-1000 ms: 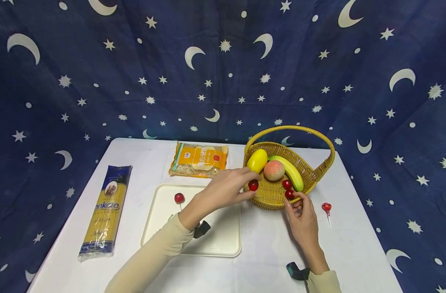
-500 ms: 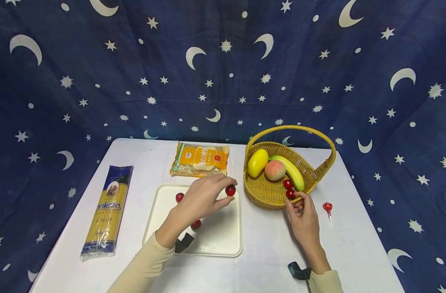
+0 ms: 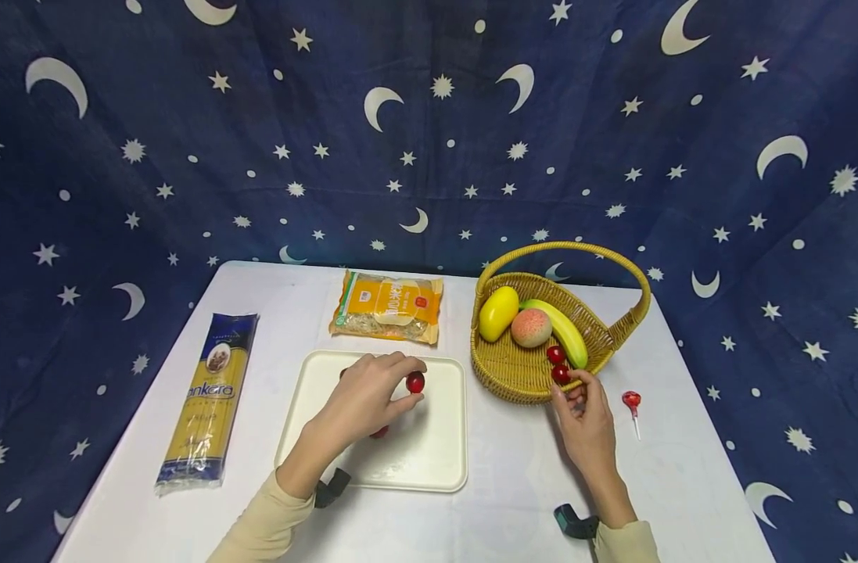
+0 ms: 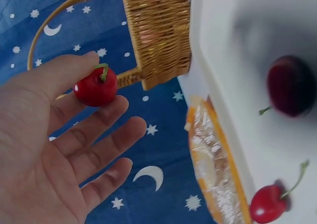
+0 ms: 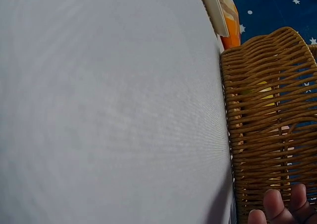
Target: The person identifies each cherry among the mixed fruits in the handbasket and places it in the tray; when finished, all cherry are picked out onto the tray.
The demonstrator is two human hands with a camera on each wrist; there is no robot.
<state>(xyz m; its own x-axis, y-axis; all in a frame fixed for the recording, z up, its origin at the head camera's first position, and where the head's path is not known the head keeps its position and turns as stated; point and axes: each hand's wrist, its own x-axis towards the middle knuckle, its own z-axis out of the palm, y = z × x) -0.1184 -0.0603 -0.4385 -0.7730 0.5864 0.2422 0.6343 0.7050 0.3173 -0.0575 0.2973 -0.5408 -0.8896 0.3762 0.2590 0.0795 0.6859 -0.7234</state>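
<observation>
My left hand [image 3: 361,395] pinches a red cherry [image 4: 95,87] by thumb and index finger over the cream tray [image 3: 429,461]; its other fingers are spread. Two more cherries lie on the tray, one dark in shadow [image 4: 292,85] and one bright red [image 4: 267,204]; from the head camera the hand mostly covers them. At the near right rim of the wicker basket [image 3: 495,371], my right hand [image 3: 586,422] grips the edge between thumb and fingers. Inside the basket are two cherries [image 3: 555,354], a peach [image 3: 531,328], a banana [image 3: 568,336] and a yellow mango-like fruit [image 3: 499,313].
A blue and yellow pasta packet [image 3: 209,399] lies at the left. Behind the tray is an orange bag of grain [image 3: 388,306]. A red lollipop [image 3: 632,400] lies right of the basket, whose tall handle [image 3: 562,245] arches above it. A starry curtain [image 3: 429,156] backs the table.
My left hand has moved left from the basket to over the tray, carrying the cherry out. My right hand has stayed at the basket rim.
</observation>
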